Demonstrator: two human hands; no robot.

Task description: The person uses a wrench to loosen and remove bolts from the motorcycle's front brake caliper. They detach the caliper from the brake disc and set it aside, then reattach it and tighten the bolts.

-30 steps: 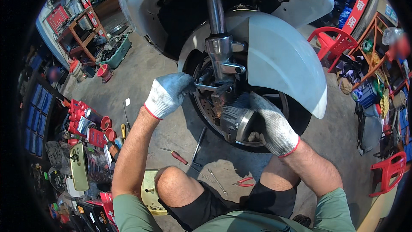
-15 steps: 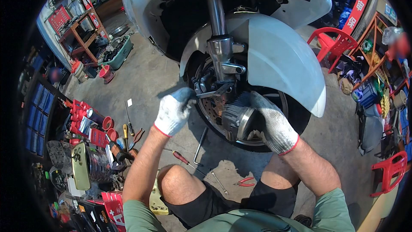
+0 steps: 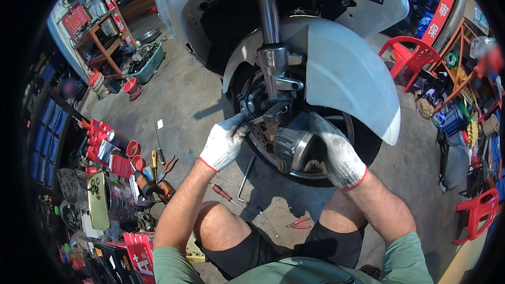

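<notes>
My right hand [image 3: 335, 150], in a white knit glove with a dark palm coating, is closed around a round, black finned lamp [image 3: 290, 147] with a silver rim. The lamp sits against a rusty bracket [image 3: 273, 118] at the foot of the chrome fork leg [image 3: 273, 68]. My left hand [image 3: 226, 141], gloved alike, pinches the end of a slim silver wrench [image 3: 257, 120] that reaches to the bracket; its far end is hard to make out. Behind both hands are the front wheel [image 3: 310, 179] and a pale front fender [image 3: 350, 81] of a motorcycle.
Between my knees lie a red-handled screwdriver [image 3: 222, 192], an L-shaped bar [image 3: 245, 179], a socket tool [image 3: 268, 223] and red pliers [image 3: 299, 223]. At left are a drill [image 3: 144, 183], more screwdrivers and red bottles [image 3: 98, 134]. Red chairs [image 3: 413, 55] and shelves stand at right.
My left hand has moved right and slightly down, from the wrench's outer end closer in against it. My right hand stays on the lamp.
</notes>
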